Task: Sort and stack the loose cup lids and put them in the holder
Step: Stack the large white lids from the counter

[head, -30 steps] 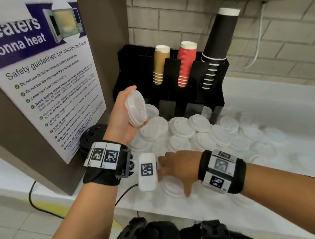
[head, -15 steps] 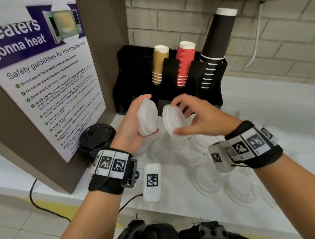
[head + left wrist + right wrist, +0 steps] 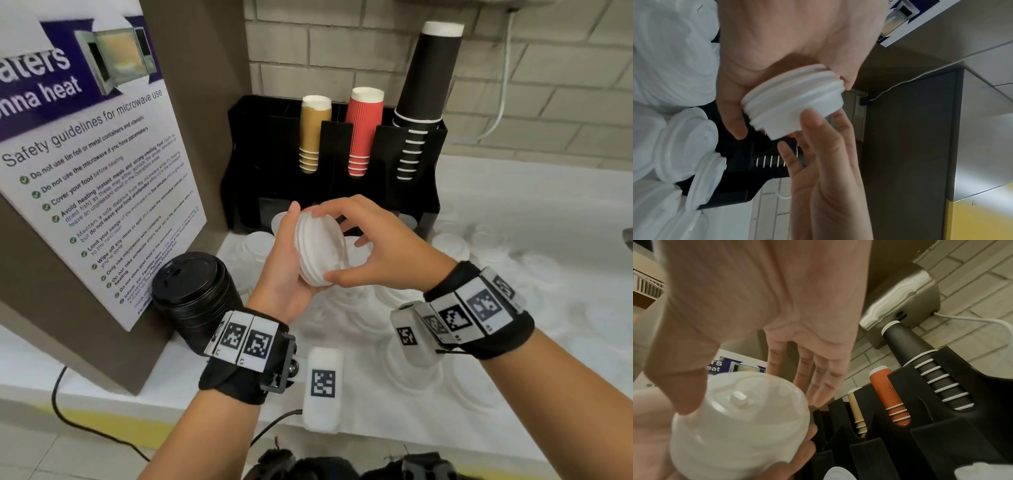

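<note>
Since half a second ago right hand [image 3: 387,253] has seated its lid on the white lid stack [image 3: 318,250] my left hand [image 3: 287,270] grips above the bench [image 3: 548,219], thumb and forefinger pinching; stacking step, next: black holder [image 3: 342,202].

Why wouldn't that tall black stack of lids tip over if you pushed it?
It probably could. The black stack of plastic lids stands tall on the white counter, so a shove near its top may topple it. Nested thin lids look light, so it might slide instead. The brown panel close behind it may stop a backward fall.
</note>
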The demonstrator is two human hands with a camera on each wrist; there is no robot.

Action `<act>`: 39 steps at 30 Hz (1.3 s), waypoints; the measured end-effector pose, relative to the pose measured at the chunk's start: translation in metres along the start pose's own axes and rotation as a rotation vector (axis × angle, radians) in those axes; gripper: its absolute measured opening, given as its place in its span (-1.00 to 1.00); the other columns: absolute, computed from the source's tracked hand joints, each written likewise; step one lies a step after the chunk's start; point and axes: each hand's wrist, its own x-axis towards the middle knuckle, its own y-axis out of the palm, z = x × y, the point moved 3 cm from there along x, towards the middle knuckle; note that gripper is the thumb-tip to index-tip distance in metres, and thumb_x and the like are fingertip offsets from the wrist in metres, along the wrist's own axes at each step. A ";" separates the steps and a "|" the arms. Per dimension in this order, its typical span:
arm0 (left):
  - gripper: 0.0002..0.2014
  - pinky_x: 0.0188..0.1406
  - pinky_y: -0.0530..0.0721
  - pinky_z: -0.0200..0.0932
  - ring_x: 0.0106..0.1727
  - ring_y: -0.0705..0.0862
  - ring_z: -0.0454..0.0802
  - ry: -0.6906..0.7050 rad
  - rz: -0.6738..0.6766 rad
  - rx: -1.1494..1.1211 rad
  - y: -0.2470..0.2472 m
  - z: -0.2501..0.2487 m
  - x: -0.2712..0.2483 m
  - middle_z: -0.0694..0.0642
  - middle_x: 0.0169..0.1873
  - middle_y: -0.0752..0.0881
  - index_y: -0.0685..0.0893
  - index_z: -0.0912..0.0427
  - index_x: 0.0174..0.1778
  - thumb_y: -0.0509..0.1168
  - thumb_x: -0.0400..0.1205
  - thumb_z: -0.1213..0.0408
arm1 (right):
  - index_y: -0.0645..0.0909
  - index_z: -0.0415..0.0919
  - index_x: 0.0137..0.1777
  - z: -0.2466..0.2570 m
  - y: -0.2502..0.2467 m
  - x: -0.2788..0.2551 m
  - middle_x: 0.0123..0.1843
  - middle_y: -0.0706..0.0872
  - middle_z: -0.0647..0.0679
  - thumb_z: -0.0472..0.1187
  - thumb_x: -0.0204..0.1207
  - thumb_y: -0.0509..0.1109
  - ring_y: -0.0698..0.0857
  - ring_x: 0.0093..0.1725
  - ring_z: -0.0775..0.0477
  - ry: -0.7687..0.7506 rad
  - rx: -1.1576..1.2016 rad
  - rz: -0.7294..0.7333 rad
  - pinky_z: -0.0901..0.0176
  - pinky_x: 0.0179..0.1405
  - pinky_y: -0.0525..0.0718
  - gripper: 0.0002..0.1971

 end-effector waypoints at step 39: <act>-0.67 -0.16 0.65 -0.14 -0.08 0.66 -0.04 0.104 -0.091 -0.173 -0.010 -0.007 0.011 0.05 -0.12 0.68 0.63 0.07 0.06 0.41 0.40 0.14 | 0.41 0.13 0.32 -0.033 -0.024 -0.039 0.15 0.50 0.04 -0.22 0.31 0.62 0.56 0.13 0.02 0.232 0.032 0.240 0.17 0.10 0.68 -0.36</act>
